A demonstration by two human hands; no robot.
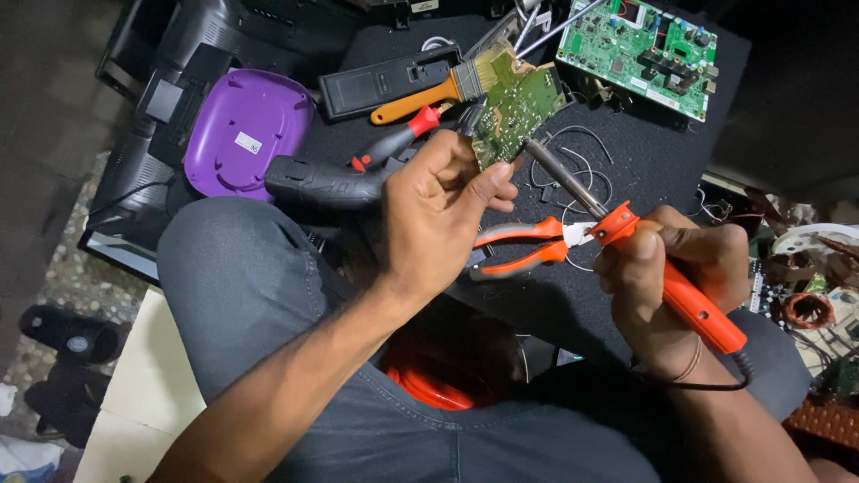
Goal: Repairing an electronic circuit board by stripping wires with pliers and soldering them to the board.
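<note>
My left hand (443,210) pinches a small green circuit board (519,105) by its lower edge and holds it up over a black work surface (644,152). In my right hand (676,268) is an orange-handled soldering iron (684,300). Its metal tip (559,174) points up-left and meets the board's lower right corner. Orange-handled pliers (519,246) lie on the surface between my hands.
A brush with an orange handle (429,94), a red-and-black screwdriver (394,143), a black remote shell (385,82) and a black tool (327,183) lie behind my left hand. A purple plastic cover (246,130) sits left. A larger green board (640,54) lies far right. Loose wires (582,161).
</note>
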